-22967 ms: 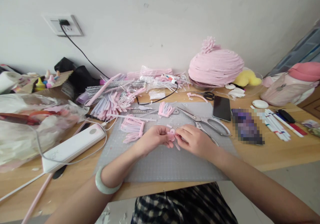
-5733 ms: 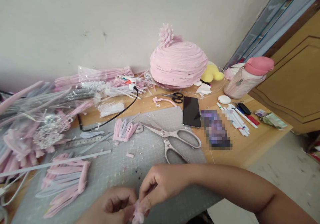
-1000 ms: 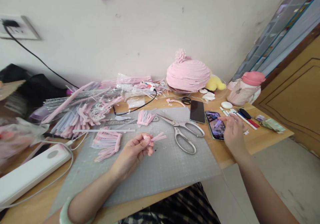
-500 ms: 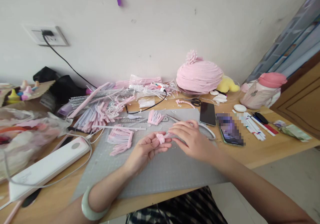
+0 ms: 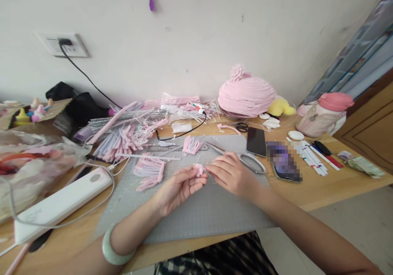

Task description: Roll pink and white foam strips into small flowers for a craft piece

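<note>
My left hand [image 5: 179, 189] pinches a small fuzzy pink flower-like piece [image 5: 199, 169], bent from what looks like pipe cleaner, between thumb and fingertips. The fingers of my right hand [image 5: 231, 176] are pressed together at the piece's right side; what exactly lies between them is hidden. Both hands hover over a grey cutting mat [image 5: 184, 223]. Just behind my right hand, large scissors [image 5: 252, 163] rest on the mat, blades pointing left. Folded pink and lilac pipe cleaner bundles lie at the left [image 5: 150, 170] and behind the hands [image 5: 192, 144].
Loose pipe cleaners [image 5: 118, 142] are heaped at the back left. A white power bank-like box [image 5: 63, 203] with cables lies left. Along the right are two phones [image 5: 256, 141], markers [image 5: 313, 158] and a pink-lidded bottle [image 5: 322, 117]. A pink pipe-cleaner dome [image 5: 245, 96] stands by the wall.
My right hand's fingers have drawn together and lowered onto the flower's right side, where a pink length showed before. More of the scissors now shows. The whole view has shifted slightly.
</note>
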### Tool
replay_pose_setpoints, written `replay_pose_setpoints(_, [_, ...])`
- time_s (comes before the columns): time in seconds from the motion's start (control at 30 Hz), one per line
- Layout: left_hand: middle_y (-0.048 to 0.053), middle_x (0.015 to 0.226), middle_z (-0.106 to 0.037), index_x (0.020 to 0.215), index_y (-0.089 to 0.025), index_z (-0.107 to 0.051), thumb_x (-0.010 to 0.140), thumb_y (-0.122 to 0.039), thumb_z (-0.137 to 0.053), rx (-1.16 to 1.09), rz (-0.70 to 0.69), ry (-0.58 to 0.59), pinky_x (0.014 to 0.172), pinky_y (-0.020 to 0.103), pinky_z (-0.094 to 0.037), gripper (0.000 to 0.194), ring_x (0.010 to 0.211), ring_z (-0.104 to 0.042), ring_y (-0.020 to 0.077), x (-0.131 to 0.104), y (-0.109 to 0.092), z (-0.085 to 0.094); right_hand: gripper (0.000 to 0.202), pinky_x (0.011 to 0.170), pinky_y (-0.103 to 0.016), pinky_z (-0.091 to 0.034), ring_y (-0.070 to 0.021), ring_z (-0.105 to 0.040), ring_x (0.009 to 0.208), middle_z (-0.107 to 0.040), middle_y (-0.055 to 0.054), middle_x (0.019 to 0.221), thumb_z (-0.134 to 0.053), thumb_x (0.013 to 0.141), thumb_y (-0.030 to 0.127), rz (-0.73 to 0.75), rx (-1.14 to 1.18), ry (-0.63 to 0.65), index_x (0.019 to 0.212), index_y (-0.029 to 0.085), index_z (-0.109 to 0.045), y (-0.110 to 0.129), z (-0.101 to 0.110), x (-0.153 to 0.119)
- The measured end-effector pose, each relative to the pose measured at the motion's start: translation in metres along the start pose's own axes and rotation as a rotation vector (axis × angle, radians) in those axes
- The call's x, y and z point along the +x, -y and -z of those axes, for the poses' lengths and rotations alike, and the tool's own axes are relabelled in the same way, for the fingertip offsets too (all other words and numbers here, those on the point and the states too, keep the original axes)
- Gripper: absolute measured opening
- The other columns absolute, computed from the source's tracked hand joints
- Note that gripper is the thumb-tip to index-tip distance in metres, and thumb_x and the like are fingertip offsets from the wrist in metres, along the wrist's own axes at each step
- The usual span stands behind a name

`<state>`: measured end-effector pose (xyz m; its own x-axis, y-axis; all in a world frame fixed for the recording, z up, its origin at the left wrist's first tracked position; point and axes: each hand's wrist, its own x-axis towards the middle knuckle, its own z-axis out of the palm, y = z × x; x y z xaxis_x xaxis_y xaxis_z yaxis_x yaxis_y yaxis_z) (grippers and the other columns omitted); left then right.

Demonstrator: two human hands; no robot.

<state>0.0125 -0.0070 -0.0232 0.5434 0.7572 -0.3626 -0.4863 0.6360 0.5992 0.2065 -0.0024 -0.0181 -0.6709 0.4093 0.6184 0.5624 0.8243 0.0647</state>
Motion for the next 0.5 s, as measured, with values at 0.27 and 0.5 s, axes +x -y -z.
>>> replay_pose_setpoints(0.27, [0.003,0.062,-0.062,0.072,-0.007,-0.060,0.083,-0.008,-0.051,-0.040,0.078,-0.021,0.049,0.011,-0.049,0.014,0.046,-0.058,0.0039,0.0018,0.0006,0.0035,0.016,0.069,-0.029,-0.044,-0.0159,-0.057,0.073,-0.066,-0.007,0.077,-0.045,0.086,0.012,0.050,0.001,-0.031,0.091,0.011,-0.061,0.0006,-0.0028,-0.0024])
replay_pose_setpoints(0.5, [-0.002,0.059,-0.057,0.070,-0.010,-0.057,0.073,-0.015,-0.066,0.170,-0.040,0.049,0.046,0.011,-0.038,0.010,0.045,-0.049,0.0015,0.0002,-0.0017,-0.0001,0.014,0.068,-0.025,-0.042,-0.0130,-0.054,0.073,-0.062,-0.004,0.078,-0.047,0.085,0.018,-0.429,0.595,0.121,0.085,0.015,-0.061,0.0068,0.0020,0.0051])
